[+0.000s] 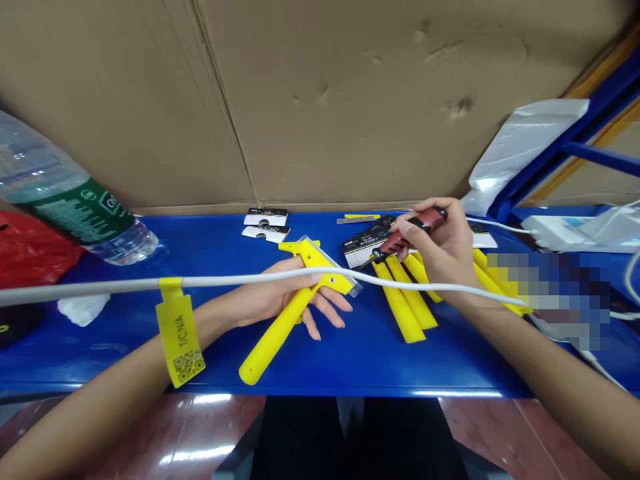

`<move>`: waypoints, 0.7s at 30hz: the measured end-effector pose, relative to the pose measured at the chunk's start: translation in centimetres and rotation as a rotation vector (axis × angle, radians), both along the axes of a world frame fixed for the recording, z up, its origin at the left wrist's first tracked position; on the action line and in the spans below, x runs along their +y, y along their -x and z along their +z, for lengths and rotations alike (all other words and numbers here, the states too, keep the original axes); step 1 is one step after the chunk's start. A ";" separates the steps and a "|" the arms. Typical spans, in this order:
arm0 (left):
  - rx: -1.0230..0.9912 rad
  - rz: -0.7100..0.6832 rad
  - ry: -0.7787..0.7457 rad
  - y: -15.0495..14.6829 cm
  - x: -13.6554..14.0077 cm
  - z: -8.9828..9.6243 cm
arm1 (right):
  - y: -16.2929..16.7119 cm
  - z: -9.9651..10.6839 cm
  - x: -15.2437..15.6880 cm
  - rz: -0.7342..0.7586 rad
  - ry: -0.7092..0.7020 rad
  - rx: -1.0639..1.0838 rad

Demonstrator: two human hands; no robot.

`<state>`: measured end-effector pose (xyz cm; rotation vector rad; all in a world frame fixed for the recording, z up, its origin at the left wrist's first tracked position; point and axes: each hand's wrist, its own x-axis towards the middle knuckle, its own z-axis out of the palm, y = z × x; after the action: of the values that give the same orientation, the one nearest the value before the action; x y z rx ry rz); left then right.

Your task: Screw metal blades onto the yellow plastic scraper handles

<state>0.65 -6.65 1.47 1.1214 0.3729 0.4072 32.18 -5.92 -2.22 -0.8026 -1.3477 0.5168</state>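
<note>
My left hand point(274, 293) holds a yellow scraper point(280, 337), its thumb over the head and its other fingers spread underneath. The scraper's handle points down toward the table's front edge, and a clear strip runs along its wide head. My right hand point(450, 250) is wrapped round a red and black screwdriver point(420, 230), whose tip points down and left toward the scraper head, apart from it. Below the screwdriver lie several yellow scraper handles point(400, 300), partly hidden by my right hand. Black-and-white blade packs point(367, 250) lie behind them.
A white cable point(240, 279) with a yellow tag point(180, 340) crosses in front of both arms. On the blue table point(210, 373) stand a water bottle point(75, 193) and a red bag point(30, 250) at left. More packs point(266, 217) lie near the cardboard wall point(325, 100). A white power strip point(555, 230) is at right.
</note>
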 end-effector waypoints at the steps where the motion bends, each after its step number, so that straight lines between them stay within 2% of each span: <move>1: 0.020 -0.013 -0.010 0.0 -0.1 0.0 | 0.1 0.1 -0.1 0.000 0.005 -0.001; 6: 0.116 -0.069 -0.058 0.1 -0.3 0.0 | 0.4 0.5 -0.5 -0.002 0.036 0.015; 21: 0.082 0.017 -0.021 -0.2 -0.7 0.4 | 0.7 0.4 -0.4 0.003 0.026 0.044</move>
<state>0.83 -7.35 1.86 1.1588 0.4510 0.3813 31.47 -6.37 -1.82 -0.8063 -1.3044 0.5530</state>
